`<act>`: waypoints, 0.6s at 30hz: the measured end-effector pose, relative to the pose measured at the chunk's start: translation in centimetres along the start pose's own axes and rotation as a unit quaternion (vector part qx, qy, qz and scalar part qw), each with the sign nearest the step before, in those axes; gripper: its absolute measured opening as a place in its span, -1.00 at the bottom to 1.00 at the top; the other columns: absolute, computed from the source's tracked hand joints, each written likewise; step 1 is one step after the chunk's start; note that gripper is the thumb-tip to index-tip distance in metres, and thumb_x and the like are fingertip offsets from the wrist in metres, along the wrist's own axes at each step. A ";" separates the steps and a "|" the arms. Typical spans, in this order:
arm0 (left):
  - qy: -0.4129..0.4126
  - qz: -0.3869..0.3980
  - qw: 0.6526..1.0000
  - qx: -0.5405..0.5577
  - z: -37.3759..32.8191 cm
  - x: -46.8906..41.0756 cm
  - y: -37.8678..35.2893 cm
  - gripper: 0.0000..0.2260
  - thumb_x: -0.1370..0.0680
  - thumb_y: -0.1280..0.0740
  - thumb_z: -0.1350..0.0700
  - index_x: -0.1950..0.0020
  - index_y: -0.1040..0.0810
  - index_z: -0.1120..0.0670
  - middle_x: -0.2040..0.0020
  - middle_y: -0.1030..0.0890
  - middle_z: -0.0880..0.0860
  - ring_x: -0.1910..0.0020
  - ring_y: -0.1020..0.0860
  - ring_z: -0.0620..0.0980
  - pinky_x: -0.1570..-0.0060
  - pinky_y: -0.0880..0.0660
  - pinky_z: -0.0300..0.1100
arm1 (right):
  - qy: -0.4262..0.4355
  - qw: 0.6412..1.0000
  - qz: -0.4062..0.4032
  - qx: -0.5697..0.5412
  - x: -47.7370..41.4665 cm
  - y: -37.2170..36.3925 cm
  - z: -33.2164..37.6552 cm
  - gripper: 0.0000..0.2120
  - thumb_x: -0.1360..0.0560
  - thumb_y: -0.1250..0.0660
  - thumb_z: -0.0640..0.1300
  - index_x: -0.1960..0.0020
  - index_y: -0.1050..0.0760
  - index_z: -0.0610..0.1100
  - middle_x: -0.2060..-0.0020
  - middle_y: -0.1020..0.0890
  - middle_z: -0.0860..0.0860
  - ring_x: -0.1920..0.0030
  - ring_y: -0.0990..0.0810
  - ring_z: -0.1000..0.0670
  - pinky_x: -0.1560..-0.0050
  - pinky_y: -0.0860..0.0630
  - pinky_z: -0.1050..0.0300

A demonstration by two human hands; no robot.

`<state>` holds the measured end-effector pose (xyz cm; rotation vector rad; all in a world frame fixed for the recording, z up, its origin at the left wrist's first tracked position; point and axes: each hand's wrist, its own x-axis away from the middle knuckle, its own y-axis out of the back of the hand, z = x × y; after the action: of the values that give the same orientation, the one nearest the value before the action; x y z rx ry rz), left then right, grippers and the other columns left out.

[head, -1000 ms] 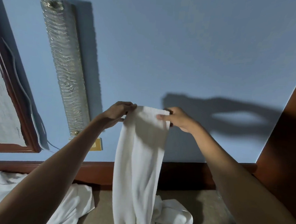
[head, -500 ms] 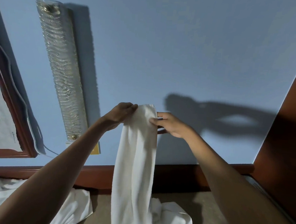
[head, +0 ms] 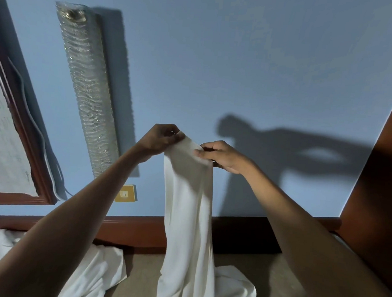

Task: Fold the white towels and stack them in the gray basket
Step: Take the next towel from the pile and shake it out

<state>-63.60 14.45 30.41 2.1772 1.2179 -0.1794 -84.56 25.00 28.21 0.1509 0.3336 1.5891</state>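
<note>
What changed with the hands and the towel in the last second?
The right hand slid left along the top edge toward the left hand, so the hanging towel is now gathered narrower at the top. Neither hand let go; both kept their grip on that edge. The loose towels below lie as before.
</note>
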 end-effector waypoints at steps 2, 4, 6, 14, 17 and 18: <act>-0.018 -0.051 0.998 -0.034 0.7 0.1 0.2 -0.78 -0.63 -0.40 0.04 0.17 -0.61 0.11 0.33 -0.56 -0.08 0.37 -0.45 -0.16 0.36 -0.38 -0.29 | -0.012 1.000 -0.005 -0.021 0.3 0.1 -0.3 -0.82 -0.58 -0.43 -0.07 0.01 -0.65 -0.21 0.22 -0.65 0.02 0.18 -0.61 0.07 0.11 -0.56 0.25; -0.021 -0.104 0.993 -0.054 1.7 0.1 0.6 -0.80 -0.62 -0.40 0.03 0.15 -0.62 0.11 0.30 -0.58 -0.06 0.33 -0.48 -0.12 0.31 -0.41 -0.21 | -0.026 0.999 -0.012 -0.043 0.7 0.4 -0.8 -0.84 -0.58 -0.42 -0.07 0.00 -0.65 -0.17 0.24 -0.66 0.05 0.21 -0.61 0.09 0.14 -0.55 0.27; -0.006 -0.146 0.988 -0.051 2.8 0.2 1.1 -0.81 -0.61 -0.39 0.04 0.13 -0.63 0.12 0.27 -0.60 -0.03 0.28 -0.50 -0.06 0.26 -0.42 -0.16 | -0.043 0.997 -0.006 -0.057 0.9 0.6 -1.6 -0.83 -0.58 -0.42 -0.06 -0.04 -0.66 -0.16 0.15 -0.69 0.03 0.15 -0.64 0.09 0.08 -0.58 0.27; 0.089 -0.306 0.946 -0.054 6.3 0.9 2.8 -0.78 -0.61 -0.37 0.02 0.07 -0.61 0.17 0.20 -0.61 0.09 0.21 -0.50 0.06 0.24 -0.36 -0.13 | -0.094 0.992 0.008 -0.080 2.9 1.4 -4.5 -0.88 -0.62 -0.35 -0.16 -0.02 -0.63 -0.18 0.15 -0.74 0.00 0.16 -0.70 0.08 0.16 -0.59 0.28; 0.112 -0.325 0.937 -0.055 7.3 1.5 2.6 -0.78 -0.62 -0.34 0.05 0.06 -0.58 0.21 0.16 -0.61 0.17 0.19 -0.48 0.07 0.22 -0.33 -0.11 | -0.107 0.993 0.006 -0.051 3.5 2.2 -5.6 -0.84 -0.56 -0.40 -0.11 -0.05 -0.65 -0.17 0.11 -0.74 -0.02 0.12 -0.70 0.06 0.13 -0.59 0.27; 0.125 -0.322 0.936 -0.071 7.3 1.6 2.3 -0.79 -0.64 -0.32 0.07 0.03 -0.57 0.22 0.12 -0.61 0.19 0.16 -0.48 0.08 0.24 -0.30 -0.12 | -0.108 0.994 0.000 -0.034 3.5 2.3 -5.8 -0.82 -0.52 -0.43 -0.08 -0.05 -0.66 -0.15 0.10 -0.74 -0.01 0.12 -0.69 0.06 0.13 -0.58 0.27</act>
<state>-59.54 10.50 24.96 1.6423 1.9966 -0.0783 -88.66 27.74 22.99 0.2679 0.1117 1.5647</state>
